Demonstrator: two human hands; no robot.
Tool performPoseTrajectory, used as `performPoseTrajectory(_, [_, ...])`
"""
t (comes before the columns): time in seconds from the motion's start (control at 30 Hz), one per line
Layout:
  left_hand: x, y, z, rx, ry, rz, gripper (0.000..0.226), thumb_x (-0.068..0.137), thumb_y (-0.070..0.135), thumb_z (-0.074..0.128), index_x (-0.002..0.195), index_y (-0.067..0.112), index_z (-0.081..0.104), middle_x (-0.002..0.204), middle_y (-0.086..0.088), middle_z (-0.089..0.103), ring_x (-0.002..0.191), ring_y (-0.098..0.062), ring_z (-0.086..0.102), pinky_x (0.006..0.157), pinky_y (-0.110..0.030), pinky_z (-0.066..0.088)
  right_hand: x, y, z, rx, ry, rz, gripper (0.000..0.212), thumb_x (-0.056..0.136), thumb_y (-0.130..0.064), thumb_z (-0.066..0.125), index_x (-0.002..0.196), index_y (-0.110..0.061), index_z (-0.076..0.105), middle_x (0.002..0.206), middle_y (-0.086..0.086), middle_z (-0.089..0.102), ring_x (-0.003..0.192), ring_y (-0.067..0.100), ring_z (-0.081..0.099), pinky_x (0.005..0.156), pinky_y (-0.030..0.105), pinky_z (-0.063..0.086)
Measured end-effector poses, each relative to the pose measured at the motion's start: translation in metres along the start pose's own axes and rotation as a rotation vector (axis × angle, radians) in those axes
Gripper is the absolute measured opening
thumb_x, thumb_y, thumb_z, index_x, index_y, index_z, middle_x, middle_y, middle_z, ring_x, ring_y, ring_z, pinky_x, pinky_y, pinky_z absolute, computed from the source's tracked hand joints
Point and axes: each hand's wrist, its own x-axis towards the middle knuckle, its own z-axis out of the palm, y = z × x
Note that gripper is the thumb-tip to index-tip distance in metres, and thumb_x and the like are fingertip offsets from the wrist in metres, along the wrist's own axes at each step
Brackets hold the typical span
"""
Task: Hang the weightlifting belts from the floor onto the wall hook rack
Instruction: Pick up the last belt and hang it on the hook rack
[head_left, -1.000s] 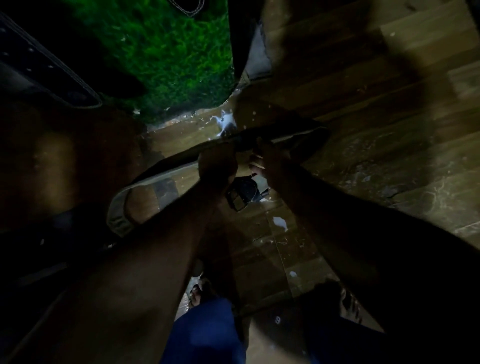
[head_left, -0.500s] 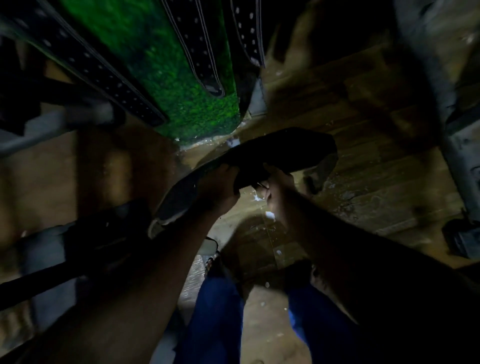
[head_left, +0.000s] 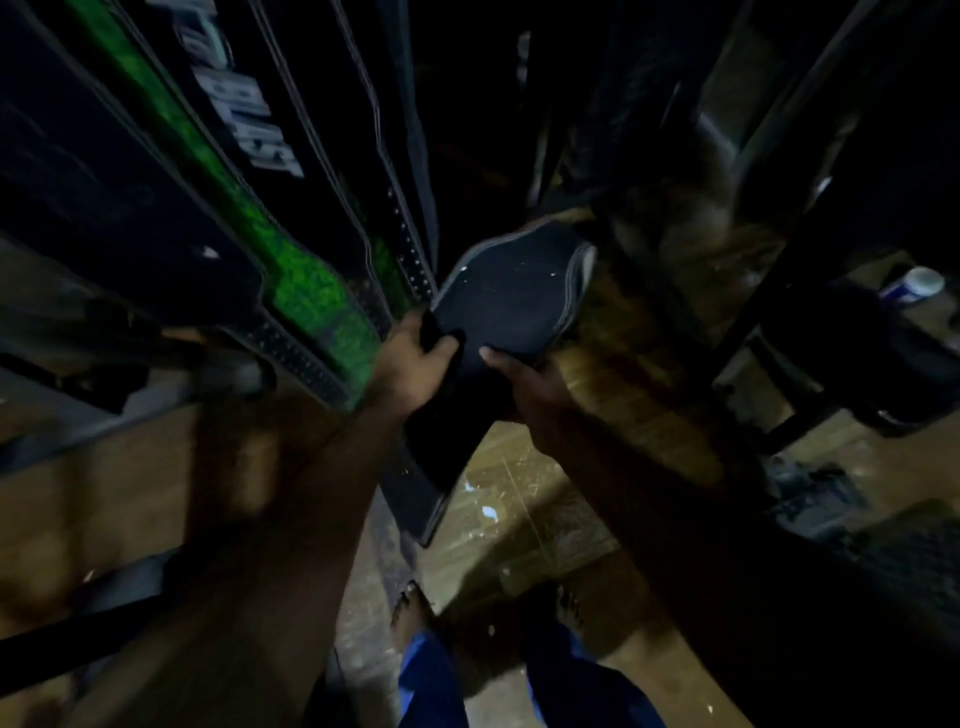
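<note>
Above the wood floor (head_left: 524, 530), both hands grip a dark belt (head_left: 511, 291): the left hand (head_left: 415, 364) closed on its left edge, the right hand (head_left: 524, 382) under its right. Hung belts (head_left: 306, 291) lie far left.

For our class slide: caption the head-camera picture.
Both hands, left and right, hold a dark belt beside belts already hanging.
</note>
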Motion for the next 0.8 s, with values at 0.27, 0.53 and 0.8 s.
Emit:
performPoseTrajectory(0.27, [-0.089, 0.133, -0.076, -0.413, -0.085, 0.153, 0.016, 0.094, 0.027, 0.064, 0.105, 0.016, 0.069, 0.084, 0.009, 0.077, 0.077, -0.008, 0.073, 0.065, -0.021, 0.056, -0.097, -0.131, -0.007, 0.059, -0.148, -0.196, 0.050, 0.078, -0.043, 0.081, 0.118, -0.015, 0.072, 0.118, 0.007, 0.074, 0.111, 0.026, 0.070, 0.100, 0.047, 0.053])
performPoseTrajectory(0.53, [-0.157, 0.180, -0.128, -0.418, 0.023, 0.210, 0.031, 0.093, 0.039, 0.065, 0.096, 0.009, 0.062, 0.068, -0.017, 0.045, 0.053, -0.021, 0.034, 0.046, -0.027, 0.027, -0.156, -0.250, 0.027, -0.135, -0.314, -0.376, 0.069, 0.067, -0.053, 0.083, 0.121, -0.013, 0.068, 0.119, 0.007, 0.073, 0.114, 0.026, 0.068, 0.103, 0.050, 0.051])
performPoseTrajectory(0.8, [-0.203, 0.220, -0.192, -0.375, 0.055, 0.296, 0.031, 0.096, 0.041, 0.057, 0.101, 0.012, 0.068, 0.076, 0.006, 0.072, 0.064, -0.015, 0.062, 0.053, -0.021, 0.046, -0.204, -0.300, 0.068, -0.318, -0.556, -0.580, 0.011, 0.094, -0.014, 0.066, 0.103, -0.012, 0.070, 0.105, 0.011, 0.074, 0.096, 0.022, 0.072, 0.094, 0.040, 0.057])
